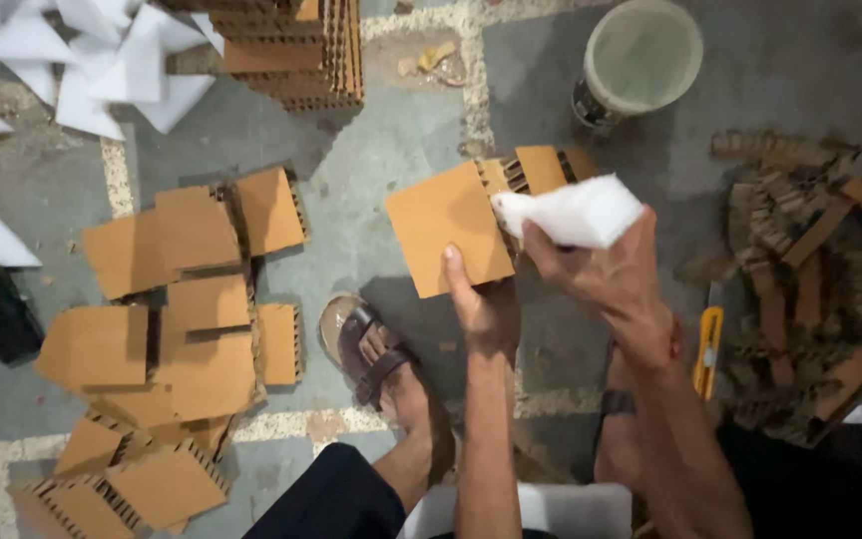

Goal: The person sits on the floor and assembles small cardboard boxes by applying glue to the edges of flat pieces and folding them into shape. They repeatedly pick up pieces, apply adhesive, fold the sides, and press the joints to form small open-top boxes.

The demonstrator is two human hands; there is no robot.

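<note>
The left hand (483, 304) grips a flat, square brown cardboard piece (448, 228) from below, thumb pressed up on its face, holding it above the grey concrete floor (371, 160). Just beside it, the right hand (619, 274) pinches a soft white foam wedge (573, 213) whose pointed end touches the cardboard's right edge, where ribbed cardboard strips (541, 168) show behind.

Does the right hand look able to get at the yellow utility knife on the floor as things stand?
Probably not right away: the right hand is full, holding a white foam piece. The yellow utility knife lies uncovered on the floor just beside that wrist, so the path itself looks free.
</note>
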